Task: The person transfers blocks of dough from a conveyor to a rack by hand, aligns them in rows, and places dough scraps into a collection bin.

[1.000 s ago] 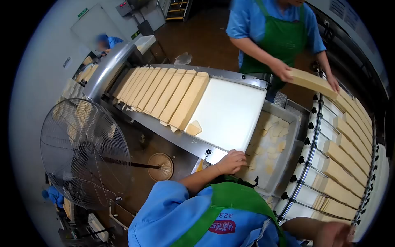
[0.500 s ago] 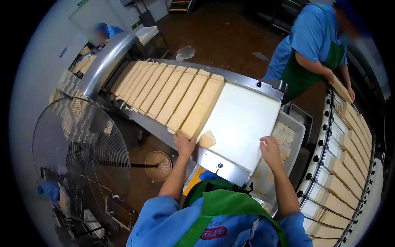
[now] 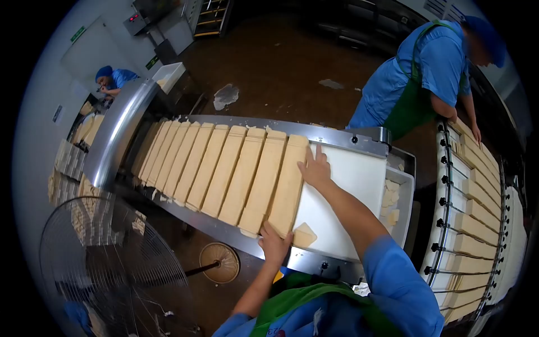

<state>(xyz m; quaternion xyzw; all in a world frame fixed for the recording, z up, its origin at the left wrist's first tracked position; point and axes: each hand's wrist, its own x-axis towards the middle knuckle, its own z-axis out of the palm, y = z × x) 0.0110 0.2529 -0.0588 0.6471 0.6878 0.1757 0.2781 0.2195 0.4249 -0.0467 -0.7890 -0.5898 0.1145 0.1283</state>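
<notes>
Long stacks of thin pale-yellow dough sheets (image 3: 227, 171) lie side by side across the conveyor. The rightmost stack (image 3: 288, 182) is between my hands. My left hand (image 3: 274, 242) is closed round its near end, thumb towards the loose piece. My right hand (image 3: 316, 167) reaches across the white belt (image 3: 345, 194) to the far end; its fingers are spread, some touching the stack's right side. A loose cut piece of dough sheet (image 3: 305, 236) lies on the belt beside my left hand.
A white bin (image 3: 405, 210) with dough scraps stands past the belt's end. To the right, a co-worker (image 3: 418, 73) leans over another conveyor (image 3: 441, 224) carrying stacks. A large fan (image 3: 106, 264) stands at left. Another person (image 3: 115, 78) is behind the metal hood (image 3: 120, 129).
My right hand has moved from the belt's near right side to the far end of the rightmost stack. My left hand stays at its near end. The view has shifted.
</notes>
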